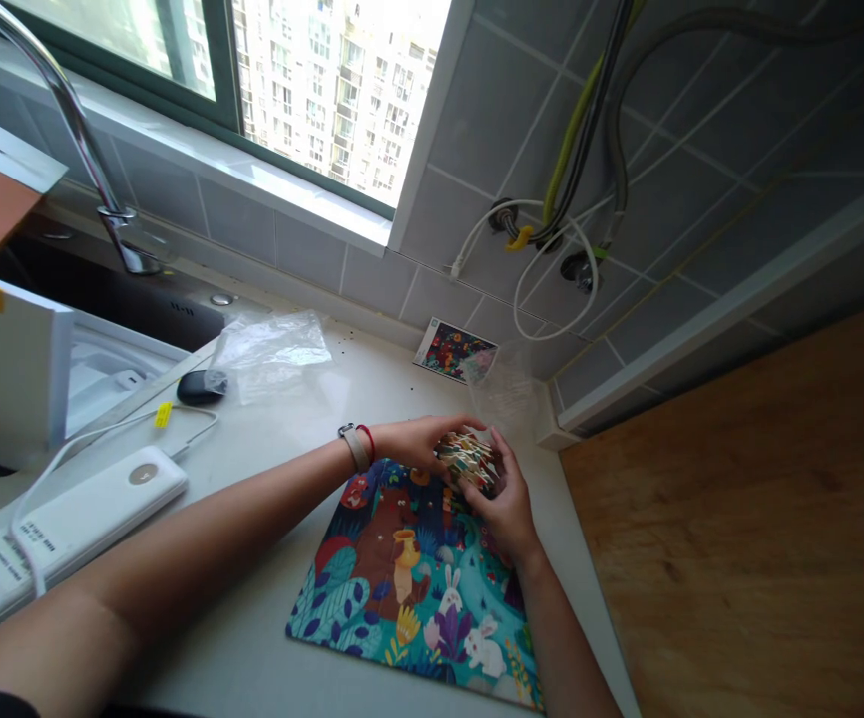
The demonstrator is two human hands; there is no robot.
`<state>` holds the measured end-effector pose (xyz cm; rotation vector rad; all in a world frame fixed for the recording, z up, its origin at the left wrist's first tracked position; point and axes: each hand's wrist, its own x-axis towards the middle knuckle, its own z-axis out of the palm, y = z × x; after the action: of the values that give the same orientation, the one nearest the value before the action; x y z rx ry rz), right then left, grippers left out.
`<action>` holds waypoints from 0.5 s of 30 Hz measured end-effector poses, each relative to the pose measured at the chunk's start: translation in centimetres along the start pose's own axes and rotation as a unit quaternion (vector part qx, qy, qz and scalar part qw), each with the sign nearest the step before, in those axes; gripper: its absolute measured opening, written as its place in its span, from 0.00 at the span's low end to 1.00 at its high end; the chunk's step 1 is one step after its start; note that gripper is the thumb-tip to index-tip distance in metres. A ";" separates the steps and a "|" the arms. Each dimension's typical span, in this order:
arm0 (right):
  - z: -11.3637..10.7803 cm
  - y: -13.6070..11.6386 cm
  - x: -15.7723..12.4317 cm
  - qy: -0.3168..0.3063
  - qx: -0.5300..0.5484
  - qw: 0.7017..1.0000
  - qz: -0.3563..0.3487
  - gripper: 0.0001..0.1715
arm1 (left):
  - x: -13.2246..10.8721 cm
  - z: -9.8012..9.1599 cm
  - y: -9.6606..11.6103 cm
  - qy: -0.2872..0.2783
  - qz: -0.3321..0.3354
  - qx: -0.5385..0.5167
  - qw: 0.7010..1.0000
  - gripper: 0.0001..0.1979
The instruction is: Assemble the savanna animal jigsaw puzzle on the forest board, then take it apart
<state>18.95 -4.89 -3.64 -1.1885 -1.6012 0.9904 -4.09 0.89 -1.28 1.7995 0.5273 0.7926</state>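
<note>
A bunched pile of jigsaw puzzle pieces point(469, 461), many showing their pale edges, sits between my two hands. My left hand point(432, 442) curves around its left and far side, with a watch and a red band on the wrist. From the right, my right hand point(508, 499) closes around the same pile, thumb on the near side. Beneath them lies a colourful jigsaw puzzle point(402, 598) picturing a brown bear, white rabbits and plants. Its upper right part is hidden by my hands and right forearm.
A small picture card point(453, 349) leans near the wall beside a clear plastic bag point(503, 384). Another plastic bag point(282, 344) lies near a black mouse point(202, 387). At left are a white power bank point(103, 509), a cable, a white box point(5, 369) and the sink point(178, 309).
</note>
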 end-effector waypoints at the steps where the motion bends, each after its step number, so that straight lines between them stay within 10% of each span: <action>1: 0.0 0.1 -0.1 -0.003 -0.029 1.000 -0.005 0.53 | -0.1 0.1 -0.2 0.006 0.009 0.025 1.000 0.48; 15: 0.0 -0.7 -0.1 0.019 -0.062 0.998 0.024 0.50 | -0.2 -0.4 -3.2 0.046 0.024 0.068 0.996 0.63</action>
<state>18.82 -5.09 -3.00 -1.3280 -1.6302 0.9046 -4.48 2.16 -4.18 1.9132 0.6131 0.8943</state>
